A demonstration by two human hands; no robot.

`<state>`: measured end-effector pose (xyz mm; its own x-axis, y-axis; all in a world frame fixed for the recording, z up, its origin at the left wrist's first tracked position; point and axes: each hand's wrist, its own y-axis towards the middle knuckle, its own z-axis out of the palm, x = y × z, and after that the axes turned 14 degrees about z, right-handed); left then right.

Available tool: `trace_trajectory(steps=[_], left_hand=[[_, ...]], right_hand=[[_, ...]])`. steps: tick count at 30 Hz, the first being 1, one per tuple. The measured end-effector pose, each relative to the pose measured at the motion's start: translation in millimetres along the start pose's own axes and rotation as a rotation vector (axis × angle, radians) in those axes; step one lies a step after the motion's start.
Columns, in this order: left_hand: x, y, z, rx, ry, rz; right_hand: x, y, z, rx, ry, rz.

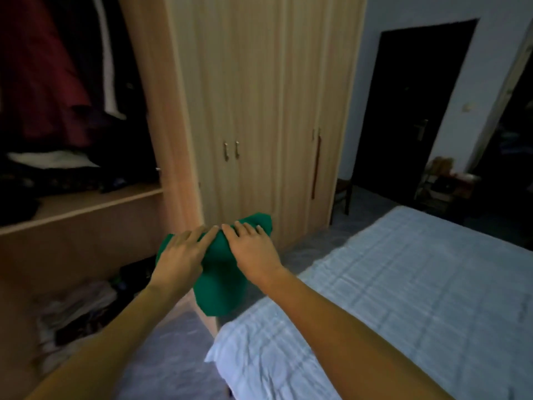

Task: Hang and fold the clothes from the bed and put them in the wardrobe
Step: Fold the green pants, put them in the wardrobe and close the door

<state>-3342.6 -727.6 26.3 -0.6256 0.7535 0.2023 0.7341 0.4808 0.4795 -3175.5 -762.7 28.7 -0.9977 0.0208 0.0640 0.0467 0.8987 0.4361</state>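
Both hands hold a green cloth in the air. The left hand and right hand rest side by side on top of it, fingers nearly straight and pointing forward; the grip underneath is hidden. The cloth hangs below them, above the floor. To the right of the hands lies a bed. To their left stands an open wardrobe holding dark clothes.

Bed w/ pale checked sheet; wardrobe shelf w/ dark folded clothes.
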Motion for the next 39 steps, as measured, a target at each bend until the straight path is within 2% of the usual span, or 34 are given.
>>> trace_trajectory(steps=[7, 13, 23, 34, 39], left_hand=[[65, -1, -32, 0.047, 0.186, -0.15], [103, -1, -54, 0.094, 0.342, -0.268], [167, -70, -106, 0.272, 0.485, -0.571], [305, -137, -100, 0.242, 0.424, -0.641], [378, -150, -88, 0.196, 0.385, -0.597]], right_hand=[[50, 77, -7, 0.011, 0.089, -0.199], [82, 135, 0, -0.044, 0.204, -0.39], [212, 179, 18, -0.072, 0.376, -0.683], [347, 245, 50, -0.047, 0.258, -0.716], [395, 284, 69, -0.047, 0.209, -0.66]])
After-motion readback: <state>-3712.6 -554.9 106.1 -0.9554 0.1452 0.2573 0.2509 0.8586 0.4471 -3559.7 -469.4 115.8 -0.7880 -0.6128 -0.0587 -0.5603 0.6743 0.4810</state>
